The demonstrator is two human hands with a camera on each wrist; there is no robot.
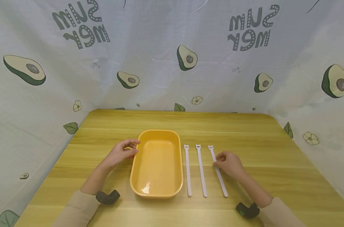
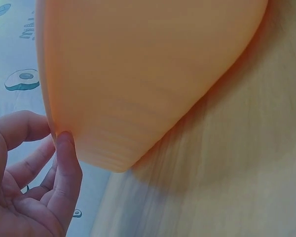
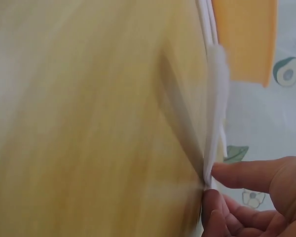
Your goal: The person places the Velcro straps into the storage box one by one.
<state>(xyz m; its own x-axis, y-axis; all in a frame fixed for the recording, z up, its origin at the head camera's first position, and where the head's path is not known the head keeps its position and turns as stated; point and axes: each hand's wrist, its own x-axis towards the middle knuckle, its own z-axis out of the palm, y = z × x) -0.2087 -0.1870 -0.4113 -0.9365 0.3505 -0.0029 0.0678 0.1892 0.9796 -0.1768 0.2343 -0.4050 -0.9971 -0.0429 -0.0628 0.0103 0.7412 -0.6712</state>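
Note:
A yellow rectangular tray (image 1: 157,167) with rounded corners lies on the table. At its left side my left hand (image 1: 119,154) pinches the rim, thumb and index finger on either side of the tray wall (image 2: 138,74) in the left wrist view. To the tray's right lie three white cable tie straps with slotted heads. My right hand (image 1: 230,164) pinches the rightmost cable tie (image 1: 221,183) near its middle. The near end of that cable tie (image 3: 217,94) stands off the table in the right wrist view, casting a shadow. The middle (image 1: 201,171) and left (image 1: 188,171) cable ties lie roughly parallel.
The wood-grain table (image 1: 246,126) has rounded back corners. A white curtain (image 1: 155,47) printed with avocados and lettering hangs behind it and at both sides. Dark curved pieces sit by the left wrist (image 1: 108,197) and right wrist (image 1: 247,210).

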